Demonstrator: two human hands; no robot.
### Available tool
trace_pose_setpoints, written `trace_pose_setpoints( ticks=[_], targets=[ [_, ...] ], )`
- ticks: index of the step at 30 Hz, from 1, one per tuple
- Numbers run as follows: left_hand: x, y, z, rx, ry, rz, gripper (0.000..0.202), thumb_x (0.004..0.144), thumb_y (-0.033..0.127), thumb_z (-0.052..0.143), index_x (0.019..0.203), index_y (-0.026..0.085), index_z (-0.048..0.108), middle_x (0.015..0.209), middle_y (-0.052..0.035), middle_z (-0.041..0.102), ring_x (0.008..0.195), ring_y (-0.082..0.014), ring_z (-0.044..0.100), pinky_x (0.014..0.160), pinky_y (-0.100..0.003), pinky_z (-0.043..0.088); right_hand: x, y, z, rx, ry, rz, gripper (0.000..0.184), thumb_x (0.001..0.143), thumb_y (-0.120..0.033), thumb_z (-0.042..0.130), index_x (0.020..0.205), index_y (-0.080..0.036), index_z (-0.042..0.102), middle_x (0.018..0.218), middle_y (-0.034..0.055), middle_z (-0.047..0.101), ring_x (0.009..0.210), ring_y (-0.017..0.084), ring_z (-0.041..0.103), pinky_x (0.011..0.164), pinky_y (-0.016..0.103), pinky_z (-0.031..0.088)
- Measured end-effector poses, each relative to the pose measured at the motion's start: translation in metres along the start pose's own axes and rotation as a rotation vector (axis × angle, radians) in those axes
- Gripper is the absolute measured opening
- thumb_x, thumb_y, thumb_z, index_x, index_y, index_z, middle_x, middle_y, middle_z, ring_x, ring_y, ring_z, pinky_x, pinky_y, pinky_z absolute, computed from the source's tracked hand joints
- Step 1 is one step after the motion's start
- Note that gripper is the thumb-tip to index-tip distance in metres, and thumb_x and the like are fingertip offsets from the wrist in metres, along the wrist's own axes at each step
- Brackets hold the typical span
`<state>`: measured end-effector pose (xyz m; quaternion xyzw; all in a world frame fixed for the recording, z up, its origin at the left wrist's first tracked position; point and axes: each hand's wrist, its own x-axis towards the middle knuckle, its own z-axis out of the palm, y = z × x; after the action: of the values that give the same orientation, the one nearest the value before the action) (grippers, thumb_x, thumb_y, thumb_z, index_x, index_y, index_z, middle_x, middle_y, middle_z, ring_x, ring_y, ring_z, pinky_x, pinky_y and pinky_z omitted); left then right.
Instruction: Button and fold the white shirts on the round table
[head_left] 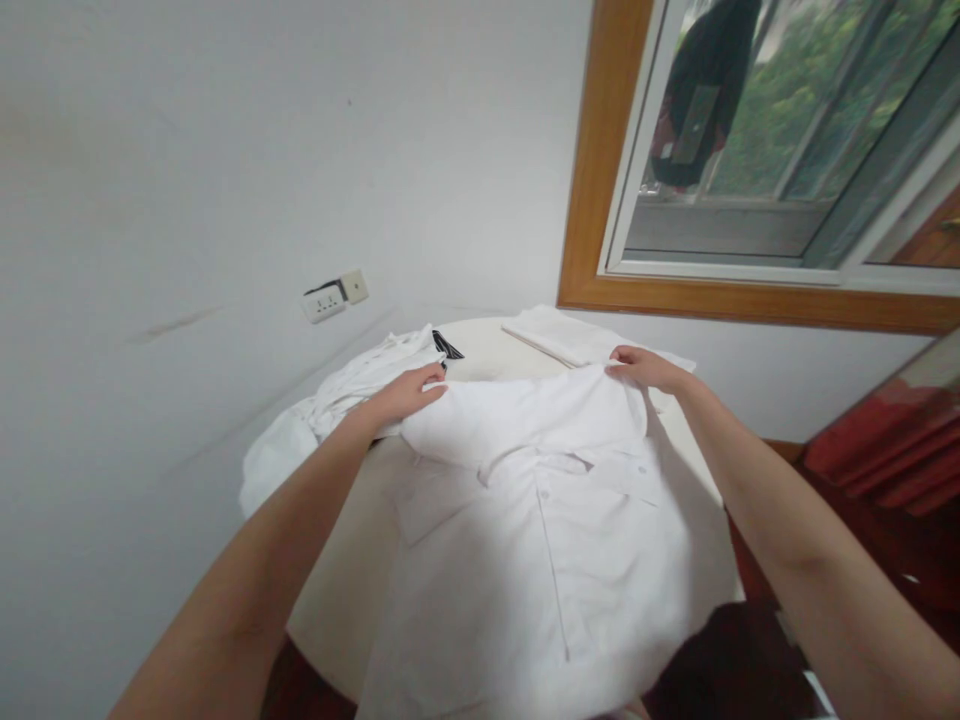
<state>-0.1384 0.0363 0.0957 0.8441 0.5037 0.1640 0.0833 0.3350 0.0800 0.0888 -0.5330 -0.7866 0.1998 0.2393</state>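
Observation:
A white buttoned shirt (517, 570) lies spread over the round table, its lower part reaching toward me past the near edge. My left hand (412, 393) pinches the far left corner of the shirt's upper part. At the far right corner, my right hand (641, 368) grips the same cloth between thumb and fingers. The top section sags slightly between both hands, above the collar opening and a button. A button placket runs down the front. The fingertips are partly hidden by the fabric.
A cream round table (341, 570) stands against the wall. Rumpled white clothes (360, 385) lie at its left, beside a black striped piece (448, 345). A folded white cloth (559, 335) rests at the back right. A wall socket (324, 303), a window and a red curtain (892, 445) surround it.

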Motion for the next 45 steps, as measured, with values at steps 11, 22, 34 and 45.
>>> trace_pose_setpoints(
  ticks=[11, 22, 34, 45],
  targets=[
    [0.016, -0.007, -0.003, 0.310, 0.002, -0.207, 0.045, 0.082, 0.054, 0.050, 0.109, 0.021, 0.063, 0.117, -0.0092, 0.064, 0.110, -0.0288, 0.056, 0.091, -0.035, 0.042, 0.041, 0.011, 0.025, -0.375, 0.106, 0.040, 0.028, 0.091, -0.040, 0.047, 0.110, -0.019, 0.052, 0.089, 0.0083, 0.068, 0.079, 0.020, 0.059, 0.066, 0.026, 0.040],
    [0.011, 0.048, 0.050, 0.472, 0.384, -0.108, 0.034, 0.089, 0.020, 0.041, 0.117, 0.017, 0.059, 0.123, -0.0166, 0.056, 0.119, -0.0330, 0.045, 0.097, -0.049, 0.034, 0.031, -0.015, 0.047, -0.572, 0.354, -0.107, 0.037, 0.091, -0.025, 0.044, 0.124, -0.015, 0.055, 0.117, 0.0174, 0.060, 0.110, 0.030, 0.051, 0.091, 0.039, 0.039],
    [-0.019, 0.072, 0.107, 0.029, 0.032, 0.303, 0.047, 0.095, 0.036, 0.039, 0.139, 0.021, 0.044, 0.144, -0.0094, 0.047, 0.134, -0.0222, 0.040, 0.111, -0.043, 0.033, -0.053, -0.047, 0.105, -0.050, -0.126, -0.578, 0.046, 0.093, -0.034, 0.047, 0.139, -0.024, 0.046, 0.138, 0.0095, 0.053, 0.129, 0.023, 0.046, 0.106, 0.044, 0.036],
    [-0.043, 0.071, 0.104, 0.201, -0.142, 0.311, 0.051, 0.097, 0.046, 0.029, 0.147, 0.034, 0.029, 0.155, -0.0063, 0.028, 0.143, -0.0253, 0.024, 0.114, -0.054, 0.016, -0.065, -0.037, 0.103, -0.134, -0.261, -0.553, 0.044, 0.091, -0.031, 0.049, 0.135, -0.031, 0.051, 0.146, 0.0064, 0.044, 0.139, 0.025, 0.032, 0.111, 0.059, 0.015]
  ],
)
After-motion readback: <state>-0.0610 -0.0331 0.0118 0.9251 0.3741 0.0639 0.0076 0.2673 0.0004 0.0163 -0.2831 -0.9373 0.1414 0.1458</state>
